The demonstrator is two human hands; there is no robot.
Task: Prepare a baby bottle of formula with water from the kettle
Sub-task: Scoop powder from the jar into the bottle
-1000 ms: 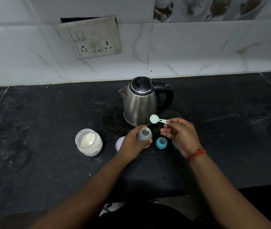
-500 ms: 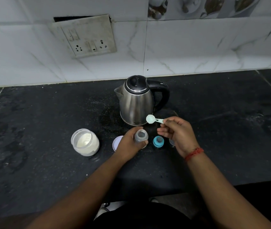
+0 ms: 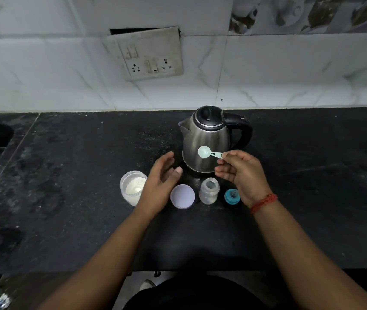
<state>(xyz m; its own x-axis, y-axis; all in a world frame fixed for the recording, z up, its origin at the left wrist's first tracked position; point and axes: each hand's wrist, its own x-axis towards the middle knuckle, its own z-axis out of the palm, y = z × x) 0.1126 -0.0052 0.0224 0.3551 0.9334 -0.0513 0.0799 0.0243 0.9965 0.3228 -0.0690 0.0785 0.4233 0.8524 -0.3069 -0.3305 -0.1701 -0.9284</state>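
**A:** Head view: what is lying where, biggest first?

**B:** The black counter (image 3: 66,198) is filling the lower frame. The kettle (image 3: 207,139) is standing at centre. My left hand (image 3: 161,184) is hovering loose and empty between the formula jar (image 3: 132,187) and its lilac lid (image 3: 182,196). My right hand (image 3: 242,173) is pinching the scoop (image 3: 208,152) by its handle, bowl apparently empty. The uncapped bottle (image 3: 209,190) is standing just below the kettle, the teal nipple ring (image 3: 232,196) beside it.

**A:** And the scooping?

**B:** I'm thinking: steady the jar, dip, level it, then tip squarely over that narrow neck.
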